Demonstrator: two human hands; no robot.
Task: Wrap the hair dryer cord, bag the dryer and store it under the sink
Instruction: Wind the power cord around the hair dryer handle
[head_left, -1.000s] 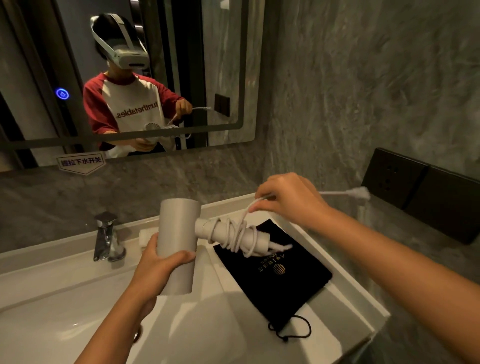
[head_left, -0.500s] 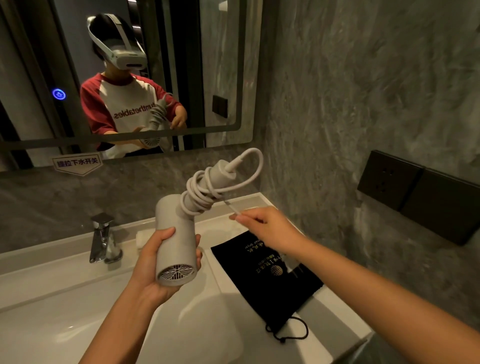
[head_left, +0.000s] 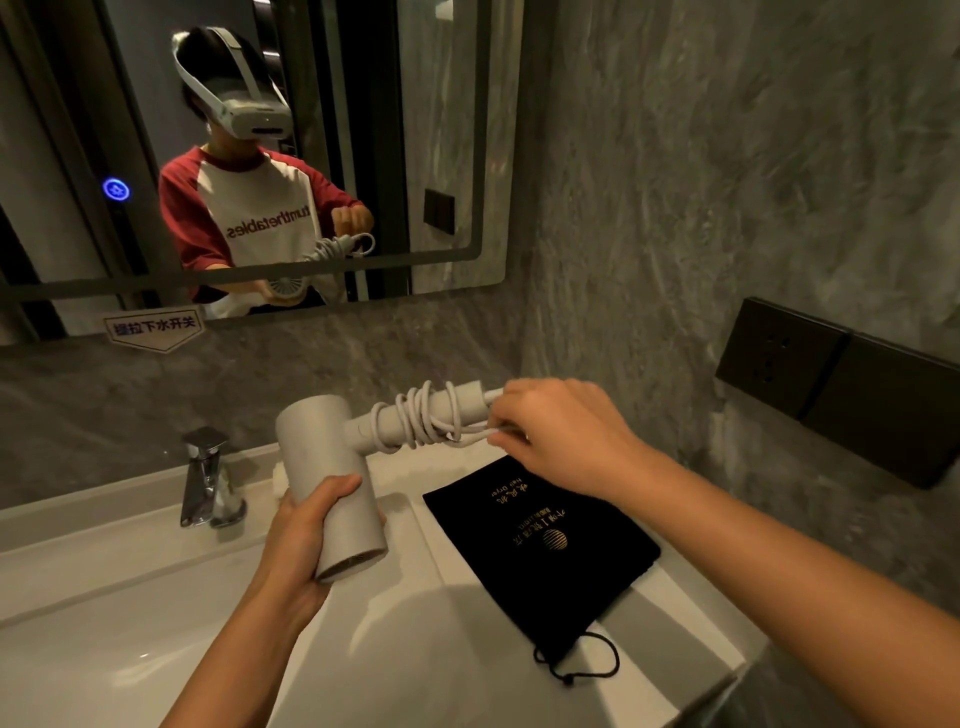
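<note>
A pale grey hair dryer (head_left: 322, 467) is held above the white sink counter (head_left: 405, 649). My left hand (head_left: 306, 540) grips its barrel, the handle pointing right. The white cord (head_left: 423, 423) is coiled in several loops around the handle. My right hand (head_left: 556, 431) pinches the cord's end at the tip of the handle; the plug is hidden behind the fingers. A flat black drawstring bag (head_left: 545, 545) with gold print lies on the counter below my right hand.
A chrome faucet (head_left: 205, 478) stands at the back left of the basin. The mirror (head_left: 249, 156) above shows a person with a headset. A black socket panel (head_left: 831, 384) sits on the grey stone wall at right. The counter's right edge is near the bag.
The dryer tilted from handle-up to handle pointing right. My right hand moved up from below the handle to its tip, and the loose cord loop there is now pulled in.
</note>
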